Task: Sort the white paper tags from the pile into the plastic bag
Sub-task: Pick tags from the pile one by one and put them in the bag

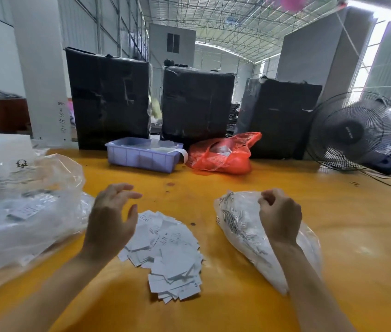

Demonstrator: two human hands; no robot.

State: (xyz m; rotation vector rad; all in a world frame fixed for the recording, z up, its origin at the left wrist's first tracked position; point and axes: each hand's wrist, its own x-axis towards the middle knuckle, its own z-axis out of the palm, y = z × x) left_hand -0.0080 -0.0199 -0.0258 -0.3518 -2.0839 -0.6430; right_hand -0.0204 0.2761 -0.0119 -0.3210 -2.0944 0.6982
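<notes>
Item: pile of white paper tags [165, 252], lower centre of frame, loose on yellow table [237, 188]; long axis runs from upper left to lower right.

Item: plastic bag [240, 226], right of centre, lying on table, mouth end toward top of frame, tags visible inside.

Left hand [110, 221]: fingers spread, holding nothing, hovering just over pile's upper-left edge. Nearer hand to pile.

Right hand [279, 214]: fingers curled, pinching bag at mouth end.

Judgement: pile lies directly right of and below left hand; bag well apart to right of pile.
</notes>
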